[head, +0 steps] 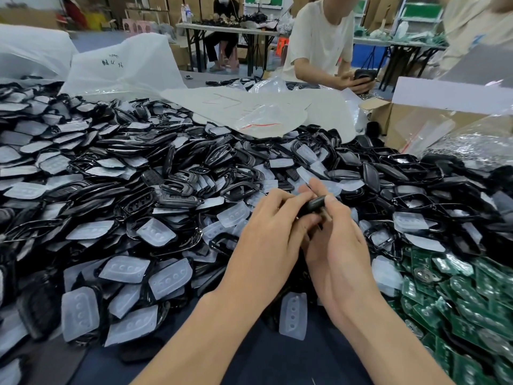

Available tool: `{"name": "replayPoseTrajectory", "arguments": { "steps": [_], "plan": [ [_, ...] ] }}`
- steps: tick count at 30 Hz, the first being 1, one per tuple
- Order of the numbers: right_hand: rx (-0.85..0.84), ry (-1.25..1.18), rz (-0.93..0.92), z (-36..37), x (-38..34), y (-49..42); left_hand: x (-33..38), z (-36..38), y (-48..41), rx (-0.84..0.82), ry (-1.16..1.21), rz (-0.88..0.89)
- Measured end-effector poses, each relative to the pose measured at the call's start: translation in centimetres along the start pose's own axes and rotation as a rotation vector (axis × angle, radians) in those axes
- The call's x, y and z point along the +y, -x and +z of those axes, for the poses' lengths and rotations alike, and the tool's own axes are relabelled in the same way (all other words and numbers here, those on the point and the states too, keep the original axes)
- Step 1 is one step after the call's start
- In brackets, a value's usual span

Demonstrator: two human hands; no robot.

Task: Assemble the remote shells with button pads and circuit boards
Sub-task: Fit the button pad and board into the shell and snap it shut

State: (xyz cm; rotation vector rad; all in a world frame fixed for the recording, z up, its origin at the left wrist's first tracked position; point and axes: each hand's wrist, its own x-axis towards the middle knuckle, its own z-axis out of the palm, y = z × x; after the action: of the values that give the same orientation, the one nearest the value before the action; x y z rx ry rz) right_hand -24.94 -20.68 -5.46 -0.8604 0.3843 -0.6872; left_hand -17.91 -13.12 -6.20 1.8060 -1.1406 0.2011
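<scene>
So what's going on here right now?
A person holds one black remote shell between both hands: the left hand and the right hand pinch it. Loose black shells and translucent button pads lie heaped around them, with green circuit boards piled at the right. What is inside the held shell is hidden by the fingers.

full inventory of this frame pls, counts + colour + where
remote shells: heap, too many to count, black, across the table left to centre
button pads: many, translucent white, mixed through the shells
circuit boards: pile, green, near right
plastic bags: two large, white, far left
zip bag: one, clear with red strip, far centre
cardboard box: one, brown, far right
person: one, white shirt, across the table
held shell: one, black, between both hands
left hand: grips the held shell
right hand: pinches the held shell
</scene>
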Motion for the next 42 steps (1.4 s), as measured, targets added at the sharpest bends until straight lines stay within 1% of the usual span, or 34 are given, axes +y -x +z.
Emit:
{"name": "replayPoseTrajectory", "arguments": {
  "steps": [2,7,13,17,24,29,31,33,35,37,39,42],
  "plan": [
    [0.015,-0.053,0.043,0.0,-0.3,0.1,-0.1,0.1,0.0,0.010,-0.012,0.003],
    [0.011,-0.073,0.071,-0.1,-0.4,0.1,-0.1,0.0,0.1,0.025,-0.019,-0.001],
    [-0.035,-0.018,0.072,-0.2,-0.4,0.1,-0.1,0.1,0.0,0.023,0.021,-0.019],
    [-0.069,-0.016,0.040,-0.1,-0.4,0.2,-0.1,-0.1,0.0,0.023,0.082,-0.040],
    [-0.105,0.034,0.000,-0.4,-0.2,0.1,-0.2,-0.1,0.0,0.040,0.087,-0.021],
    [-0.130,0.109,-0.092,-0.7,-0.2,0.4,-0.1,-0.2,0.0,0.058,0.107,0.004],
    [-0.119,0.165,-0.143,-0.8,-0.4,0.7,0.4,-0.5,0.0,0.079,0.163,-0.013],
    [-0.093,0.200,-0.183,-0.9,-0.8,1.2,1.3,-0.8,0.1,0.093,0.289,-0.104],
    [-0.058,0.192,-0.203,-1.4,-1.3,2.2,2.7,-1.0,0.3,0.105,0.429,-0.191],
    [-0.031,0.161,-0.220,-2.1,-2.1,3.6,4.3,-1.0,0.5,0.103,0.519,-0.201],
    [0.029,0.133,-0.227,-3.0,-3.2,5.3,6.1,-0.7,0.8,0.033,0.556,-0.171],
    [0.156,0.108,-0.268,-5.2,-5.8,8.5,9.8,0.7,1.6,-0.135,0.580,-0.120]
  ]
}}
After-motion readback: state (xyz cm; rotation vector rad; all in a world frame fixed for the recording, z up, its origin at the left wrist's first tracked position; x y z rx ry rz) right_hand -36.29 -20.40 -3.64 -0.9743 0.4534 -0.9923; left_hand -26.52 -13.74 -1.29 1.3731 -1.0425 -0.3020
